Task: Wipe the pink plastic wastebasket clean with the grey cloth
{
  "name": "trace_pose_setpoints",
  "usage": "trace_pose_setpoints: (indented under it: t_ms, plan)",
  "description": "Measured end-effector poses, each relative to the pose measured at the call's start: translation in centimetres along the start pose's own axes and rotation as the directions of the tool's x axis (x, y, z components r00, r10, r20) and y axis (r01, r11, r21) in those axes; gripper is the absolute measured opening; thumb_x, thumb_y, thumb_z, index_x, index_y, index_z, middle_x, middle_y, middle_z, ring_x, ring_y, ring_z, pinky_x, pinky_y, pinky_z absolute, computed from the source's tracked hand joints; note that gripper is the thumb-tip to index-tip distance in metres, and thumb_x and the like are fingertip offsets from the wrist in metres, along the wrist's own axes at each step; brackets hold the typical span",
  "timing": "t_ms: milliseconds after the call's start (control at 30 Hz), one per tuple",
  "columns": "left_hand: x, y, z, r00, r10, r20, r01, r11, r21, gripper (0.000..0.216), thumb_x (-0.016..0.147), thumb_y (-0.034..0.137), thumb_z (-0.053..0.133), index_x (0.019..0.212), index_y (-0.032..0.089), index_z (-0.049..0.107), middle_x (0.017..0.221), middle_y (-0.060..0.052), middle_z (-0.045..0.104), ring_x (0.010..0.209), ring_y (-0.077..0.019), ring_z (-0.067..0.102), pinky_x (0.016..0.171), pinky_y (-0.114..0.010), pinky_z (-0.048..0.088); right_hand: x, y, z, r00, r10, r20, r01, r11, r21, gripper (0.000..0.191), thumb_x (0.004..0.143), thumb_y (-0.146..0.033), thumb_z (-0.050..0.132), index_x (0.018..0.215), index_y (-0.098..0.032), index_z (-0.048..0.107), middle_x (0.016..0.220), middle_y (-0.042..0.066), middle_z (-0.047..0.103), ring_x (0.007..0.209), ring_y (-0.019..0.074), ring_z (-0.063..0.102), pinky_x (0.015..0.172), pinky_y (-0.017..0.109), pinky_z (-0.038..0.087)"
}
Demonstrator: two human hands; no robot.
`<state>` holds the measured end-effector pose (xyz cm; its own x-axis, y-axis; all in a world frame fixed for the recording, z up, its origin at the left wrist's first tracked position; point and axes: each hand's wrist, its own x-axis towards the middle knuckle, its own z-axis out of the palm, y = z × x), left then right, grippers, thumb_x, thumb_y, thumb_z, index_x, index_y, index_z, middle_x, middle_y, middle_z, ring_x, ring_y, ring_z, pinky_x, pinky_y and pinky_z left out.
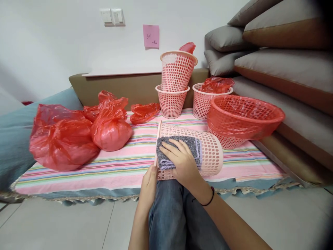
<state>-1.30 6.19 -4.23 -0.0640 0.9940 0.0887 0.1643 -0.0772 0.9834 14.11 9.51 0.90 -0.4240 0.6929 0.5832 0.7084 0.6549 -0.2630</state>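
A pale pink plastic basket (212,149) with a mesh wall lies on its side across my knees, its wide rim to the left and its base to the right. My left hand (149,184) is closed on the near part of that rim, with its inner fingers hidden. A folded grey cloth (191,144) with lilac edging rests on the basket's upturned side. Over the cloth, my right hand (182,159) lies with fingers stretched and slightly spread, pressing it against the mesh.
Two tied red plastic bags (62,139) stand on the left of the striped cover (114,177). A flat red bag (144,113) lies behind. Stacked pink baskets (173,104), another basket (200,104) and a red-lined basket (244,114) stand behind and right. Cushions (283,76) pile up at right.
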Motion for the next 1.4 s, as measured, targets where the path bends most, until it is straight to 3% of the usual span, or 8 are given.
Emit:
trace_pose_setpoints:
  t_ms: [200,367,567,733,900,1067,1233,1400]
  plan:
    - [-0.9,-3.0,-0.4,0.999,-0.018,0.049,0.019,1.000,-0.018,0.058,0.091,0.061,0.041,0.118,0.015,0.065,0.120,-0.011,0.068,0.118,-0.0263,0.058,0.107,-0.041,0.039,0.6,0.4,0.0,0.999,0.031,0.008,-0.031,0.999,0.006,0.068,0.065,-0.001,0.045,0.130,-0.016,0.059,0.144,0.005,0.053,0.135,0.0260,0.040,0.116,0.048,0.024]
    - [-0.8,-3.6,0.3,1.000,0.021,0.016,-0.020,0.999,-0.039,0.057,0.093,0.060,0.039,0.116,0.015,0.066,0.121,-0.012,0.068,0.118,-0.0257,0.058,0.107,-0.040,0.039,0.9,0.6,0.0,0.999,0.039,0.010,-0.039,0.999,-0.001,0.072,0.064,0.001,0.043,0.132,-0.019,0.058,0.145,0.001,0.052,0.137,0.0259,0.038,0.116,0.049,0.024]
    - [-0.7,-2.7,0.8,1.000,-0.005,-0.026,0.005,1.000,-0.002,0.057,0.091,0.063,0.039,0.107,0.016,0.067,0.112,-0.010,0.070,0.109,-0.0256,0.060,0.099,-0.037,0.043,0.9,0.6,0.0,0.999,0.039,0.015,-0.039,0.999,0.000,0.070,0.067,0.000,0.043,0.133,-0.019,0.058,0.143,0.001,0.054,0.136,0.0251,0.039,0.116,0.048,0.024]
    - [-0.5,-1.4,1.0,0.997,-0.033,-0.066,0.035,0.999,0.040,0.057,0.089,0.065,0.038,0.087,0.016,0.066,0.092,-0.009,0.071,0.089,-0.0241,0.062,0.082,-0.034,0.048,0.0,0.3,0.3,1.000,0.012,-0.003,-0.012,1.000,-0.013,0.062,0.074,-0.002,0.045,0.132,-0.019,0.058,0.142,0.000,0.055,0.135,0.0256,0.040,0.116,0.048,0.024]
    - [1.1,0.6,0.8,0.996,-0.016,-0.091,0.019,0.999,0.032,0.055,0.089,0.064,0.039,0.088,0.016,0.066,0.095,-0.009,0.071,0.089,-0.0230,0.061,0.081,-0.032,0.047,-0.7,-0.1,0.7,1.000,-0.019,0.009,0.019,1.000,-0.015,0.057,0.078,-0.005,0.046,0.132,-0.021,0.058,0.141,0.002,0.057,0.136,0.0249,0.040,0.116,0.049,0.025]
    - [2.2,1.5,0.1,0.999,-0.029,-0.012,0.029,0.998,-0.049,0.054,0.089,0.062,0.044,0.096,0.015,0.069,0.103,-0.010,0.072,0.094,-0.0237,0.062,0.087,-0.034,0.047,-0.4,-0.2,0.5,1.000,-0.008,0.011,0.008,1.000,0.005,0.062,0.075,-0.002,0.044,0.132,-0.020,0.058,0.141,0.002,0.056,0.135,0.0248,0.040,0.116,0.049,0.025]
    - [1.2,-0.6,-0.9,0.999,-0.032,0.027,0.034,0.997,-0.063,0.057,0.092,0.063,0.037,0.100,0.016,0.069,0.108,-0.010,0.071,0.103,-0.0239,0.061,0.097,-0.036,0.044,0.2,0.1,0.2,1.000,0.008,0.009,-0.008,1.000,0.025,0.068,0.069,0.001,0.042,0.132,-0.020,0.058,0.141,0.000,0.056,0.136,0.0243,0.040,0.116,0.048,0.024]
    - [0.1,-3.5,-0.8,0.998,-0.042,0.036,0.043,0.999,-0.025,0.057,0.088,0.065,0.043,0.103,0.016,0.068,0.110,-0.011,0.070,0.108,-0.0258,0.060,0.099,-0.038,0.043,0.8,0.4,0.0,0.999,0.035,0.021,-0.036,0.999,0.040,0.070,0.066,-0.001,0.042,0.131,-0.018,0.059,0.142,0.001,0.055,0.136,0.0247,0.040,0.117,0.046,0.023]
